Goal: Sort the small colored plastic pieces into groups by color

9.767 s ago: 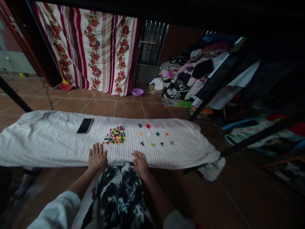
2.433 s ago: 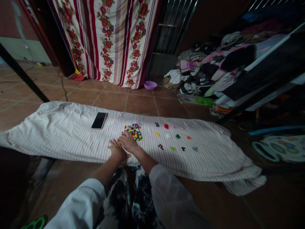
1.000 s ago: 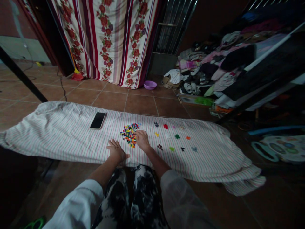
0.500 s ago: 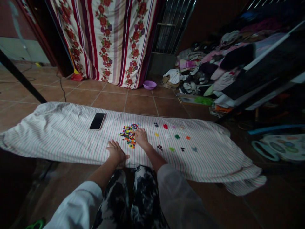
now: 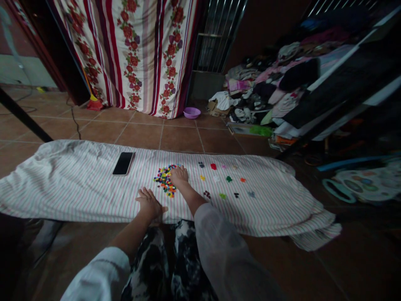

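Note:
A mixed pile of small coloured pieces [image 5: 164, 180], too small to name exactly, lies on the striped cloth [image 5: 94, 188]. My right hand [image 5: 179, 175] is at the pile's right edge, fingers bent down and drawn together over the pieces; what the fingertips hold, if anything, is hidden. My left hand [image 5: 148, 204] lies flat on the cloth just below left of the pile, fingers spread and nothing in it. To the right, small single-colour groups are laid out in rows, among them a red group [image 5: 213, 166], a dark green group [image 5: 229, 179] and an orange group [image 5: 242, 179].
A phone [image 5: 123, 163] lies on the cloth left of the pile. Beyond the table are a floral curtain [image 5: 147, 54], a purple basin [image 5: 191, 112] and a red broom [image 5: 95, 103]. Heaped clothes [image 5: 250, 96] fill the back right. A black pole [image 5: 25, 115] slants at left.
The whole view has shifted slightly left. My right hand remains at the pile, its fingers moved a little over the pieces. My left hand still rests flat.

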`<state>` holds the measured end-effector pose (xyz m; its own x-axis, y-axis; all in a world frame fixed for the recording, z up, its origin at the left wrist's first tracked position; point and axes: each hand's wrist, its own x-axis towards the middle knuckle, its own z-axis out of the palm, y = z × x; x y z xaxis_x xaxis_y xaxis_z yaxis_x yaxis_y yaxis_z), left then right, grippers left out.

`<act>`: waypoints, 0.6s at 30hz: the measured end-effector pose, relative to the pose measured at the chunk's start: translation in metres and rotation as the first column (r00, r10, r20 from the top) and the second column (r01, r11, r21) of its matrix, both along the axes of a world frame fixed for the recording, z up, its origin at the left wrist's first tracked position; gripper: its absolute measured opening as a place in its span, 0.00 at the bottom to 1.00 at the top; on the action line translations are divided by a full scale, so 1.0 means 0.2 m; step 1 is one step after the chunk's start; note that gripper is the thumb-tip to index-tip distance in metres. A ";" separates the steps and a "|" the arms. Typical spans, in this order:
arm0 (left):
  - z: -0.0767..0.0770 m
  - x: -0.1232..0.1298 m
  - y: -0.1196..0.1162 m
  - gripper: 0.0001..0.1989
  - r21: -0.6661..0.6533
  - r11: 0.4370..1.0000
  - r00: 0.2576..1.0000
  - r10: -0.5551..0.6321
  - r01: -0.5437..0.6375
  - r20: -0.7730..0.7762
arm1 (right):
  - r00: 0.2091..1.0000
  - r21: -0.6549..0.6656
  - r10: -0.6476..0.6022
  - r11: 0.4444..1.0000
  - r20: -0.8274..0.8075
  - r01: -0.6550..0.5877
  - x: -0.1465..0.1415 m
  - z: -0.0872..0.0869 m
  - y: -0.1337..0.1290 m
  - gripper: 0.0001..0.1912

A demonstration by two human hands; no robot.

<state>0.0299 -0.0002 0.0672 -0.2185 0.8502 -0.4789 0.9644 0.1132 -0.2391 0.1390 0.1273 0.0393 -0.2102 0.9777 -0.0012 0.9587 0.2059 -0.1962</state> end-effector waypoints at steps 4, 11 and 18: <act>-0.02 -0.01 0.00 0.51 0.040 0.999 1.000 -0.014 0.015 -0.015 | 0.999 -0.010 -0.024 1.000 -0.035 0.024 0.00 0.01 -0.03 0.12; -0.04 -0.02 -0.01 0.51 0.056 0.998 0.999 -0.029 0.030 -0.016 | 0.980 0.034 -0.042 0.998 -0.194 0.049 0.07 0.01 -0.07 0.10; -0.05 -0.02 -0.01 0.52 0.047 0.999 1.000 -0.004 0.003 0.012 | 0.957 0.103 -0.212 0.966 -0.199 0.235 0.36 0.00 -0.07 0.10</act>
